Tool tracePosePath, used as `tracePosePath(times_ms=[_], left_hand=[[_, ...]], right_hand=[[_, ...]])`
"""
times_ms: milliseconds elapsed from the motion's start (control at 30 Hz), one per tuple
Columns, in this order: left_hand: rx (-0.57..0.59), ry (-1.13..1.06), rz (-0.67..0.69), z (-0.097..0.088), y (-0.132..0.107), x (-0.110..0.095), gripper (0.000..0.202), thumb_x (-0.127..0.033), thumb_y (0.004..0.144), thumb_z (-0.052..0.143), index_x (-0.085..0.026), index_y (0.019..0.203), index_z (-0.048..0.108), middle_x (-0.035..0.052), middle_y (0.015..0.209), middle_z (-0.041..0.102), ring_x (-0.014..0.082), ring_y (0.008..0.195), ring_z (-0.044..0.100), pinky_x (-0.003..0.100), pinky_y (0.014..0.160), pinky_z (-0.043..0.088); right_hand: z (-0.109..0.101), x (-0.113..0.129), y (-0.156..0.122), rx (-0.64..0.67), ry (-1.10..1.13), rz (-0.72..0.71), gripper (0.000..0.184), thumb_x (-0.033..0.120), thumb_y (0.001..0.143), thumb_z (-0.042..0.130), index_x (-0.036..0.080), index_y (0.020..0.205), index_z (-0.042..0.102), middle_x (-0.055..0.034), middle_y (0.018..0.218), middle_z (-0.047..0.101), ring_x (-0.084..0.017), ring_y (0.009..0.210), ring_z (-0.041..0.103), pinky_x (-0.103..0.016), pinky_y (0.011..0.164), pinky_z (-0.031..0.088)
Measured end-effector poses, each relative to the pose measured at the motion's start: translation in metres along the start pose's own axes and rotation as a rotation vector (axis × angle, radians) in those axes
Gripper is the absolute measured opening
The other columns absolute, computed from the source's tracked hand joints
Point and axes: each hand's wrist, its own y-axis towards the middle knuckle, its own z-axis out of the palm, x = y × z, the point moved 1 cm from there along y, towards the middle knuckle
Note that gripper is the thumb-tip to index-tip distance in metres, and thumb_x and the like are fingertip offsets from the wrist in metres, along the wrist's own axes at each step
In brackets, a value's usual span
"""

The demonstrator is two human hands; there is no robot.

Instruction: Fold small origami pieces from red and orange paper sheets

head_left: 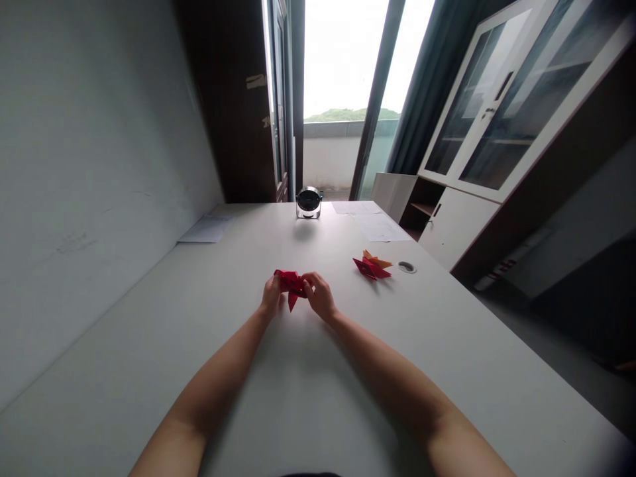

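Both hands meet over the middle of the white table (pixel 293 391) around a piece of folded red paper (pixel 292 283). My left hand (pixel 271 293) grips its left side, fingers closed on the paper. On the right side, my right hand (pixel 319 295) pinches the paper's edge between thumb and fingers. A pointed red flap hangs down between the hands. Some of the paper is hidden behind my fingers. To the right lie folded paper figures, a red one (pixel 373 268) and an orange one (pixel 378 260), close against each other.
A small round device on a stand (pixel 309 202), like a fan, stands at the table's far end. White sheets (pixel 380 226) lie at the back right, more paper (pixel 205 229) at the left by the wall. A round cable hole (pixel 407 267) sits near the right edge.
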Motion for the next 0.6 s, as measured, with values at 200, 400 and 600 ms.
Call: tracePosePath(times_ms=[200, 400, 600], left_hand=[[-0.051, 0.011, -0.017, -0.004, 0.005, 0.005, 0.071, -0.075, 0.084, 0.041, -0.011, 0.101, 0.067, 0.0153, 0.091, 0.072, 0.0228, 0.079, 0.069, 0.035, 0.073, 0.056], [-0.102, -0.099, 0.0, -0.004, 0.007, 0.009, 0.055, -0.065, 0.085, 0.051, -0.012, 0.095, 0.064, 0.0115, 0.084, 0.072, 0.019, 0.071, 0.067, 0.036, 0.073, 0.055], [-0.098, -0.094, -0.01, -0.004, 0.008, 0.011, 0.04, -0.052, 0.083, 0.057, -0.013, 0.093, 0.061, 0.0076, 0.082, 0.069, 0.0168, 0.07, 0.064, 0.033, 0.07, 0.055]], right_hand=[[0.007, -0.018, 0.004, 0.014, 0.248, 0.198, 0.015, 0.032, 0.088, 0.049, 0.022, 0.091, 0.06, -0.0018, 0.08, 0.067, -0.017, 0.07, 0.06, -0.029, 0.066, 0.051], [0.004, -0.019, 0.005, 0.012, 0.191, 0.161, 0.016, 0.03, 0.089, 0.048, 0.022, 0.088, 0.062, -0.0015, 0.082, 0.066, -0.017, 0.073, 0.06, -0.029, 0.069, 0.05], [-0.003, -0.006, 0.002, 0.071, -0.026, -0.026, 0.023, 0.02, 0.093, 0.044, 0.022, 0.091, 0.067, -0.0041, 0.091, 0.063, -0.017, 0.081, 0.059, -0.029, 0.077, 0.048]])
